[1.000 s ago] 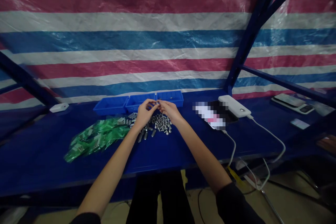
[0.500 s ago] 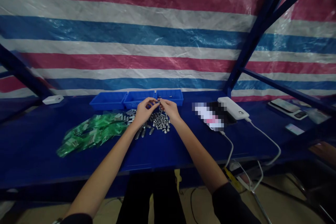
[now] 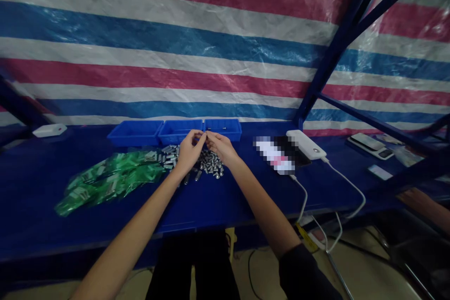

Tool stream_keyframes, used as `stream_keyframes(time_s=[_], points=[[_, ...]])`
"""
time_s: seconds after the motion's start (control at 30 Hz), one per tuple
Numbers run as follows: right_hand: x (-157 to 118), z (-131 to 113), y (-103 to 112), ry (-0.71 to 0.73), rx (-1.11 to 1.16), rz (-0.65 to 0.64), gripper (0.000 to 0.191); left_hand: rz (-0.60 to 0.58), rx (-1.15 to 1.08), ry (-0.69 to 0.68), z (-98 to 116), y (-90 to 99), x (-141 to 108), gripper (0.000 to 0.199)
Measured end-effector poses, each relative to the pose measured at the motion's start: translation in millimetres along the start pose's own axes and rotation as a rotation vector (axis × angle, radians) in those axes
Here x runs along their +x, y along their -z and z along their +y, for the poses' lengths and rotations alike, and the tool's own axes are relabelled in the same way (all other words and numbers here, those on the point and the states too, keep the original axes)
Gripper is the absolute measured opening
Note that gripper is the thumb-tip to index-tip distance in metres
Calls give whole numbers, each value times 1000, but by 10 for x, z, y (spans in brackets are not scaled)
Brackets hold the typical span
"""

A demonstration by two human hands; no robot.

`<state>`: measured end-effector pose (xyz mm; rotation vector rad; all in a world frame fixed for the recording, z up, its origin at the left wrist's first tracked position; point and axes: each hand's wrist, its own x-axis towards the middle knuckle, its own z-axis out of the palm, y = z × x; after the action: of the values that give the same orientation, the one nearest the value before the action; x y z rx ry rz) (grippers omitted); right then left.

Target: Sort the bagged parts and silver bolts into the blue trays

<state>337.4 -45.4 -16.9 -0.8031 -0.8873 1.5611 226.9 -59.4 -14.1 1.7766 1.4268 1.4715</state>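
My left hand (image 3: 190,151) and my right hand (image 3: 222,147) meet at the fingertips above small metal parts (image 3: 211,165) piled on the blue table. Both hands are closed in a pinch, and whatever is between the fingers is too small to make out. Just behind them stand three blue trays: a left one (image 3: 135,141), a middle one (image 3: 176,138) and a right one (image 3: 234,134) with a few small pieces inside. Left of the pile lies a green plastic bag (image 3: 116,176) with pale pieces showing through.
A phone with a blurred screen (image 3: 276,154) and a white power bank (image 3: 305,144) with cables lie to the right. Farther right are a small scale (image 3: 372,145) and another person's arm (image 3: 425,204). A white device (image 3: 49,130) sits at the far left.
The whole view has shifted slightly, so the table's objects appear farther left. My hands remain together over the pile, with the right fingers a little straighter.
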Motion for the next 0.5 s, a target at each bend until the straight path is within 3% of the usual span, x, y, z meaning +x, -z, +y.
stream_keyframes(time_s=[0.1, 0.27, 0.4, 0.5], points=[[36, 3, 59, 58, -103, 59, 20, -1, 50, 19, 0, -3, -13, 26], [104, -55, 246, 265, -454, 277, 22, 11, 120, 48, -15, 39, 12, 28], [112, -126, 323, 337, -469, 166, 37, 14, 191, 32, -47, 89, 45, 24], [89, -122, 337, 387, -656, 66, 30, -90, 387, -23, -59, 98, 15, 20]])
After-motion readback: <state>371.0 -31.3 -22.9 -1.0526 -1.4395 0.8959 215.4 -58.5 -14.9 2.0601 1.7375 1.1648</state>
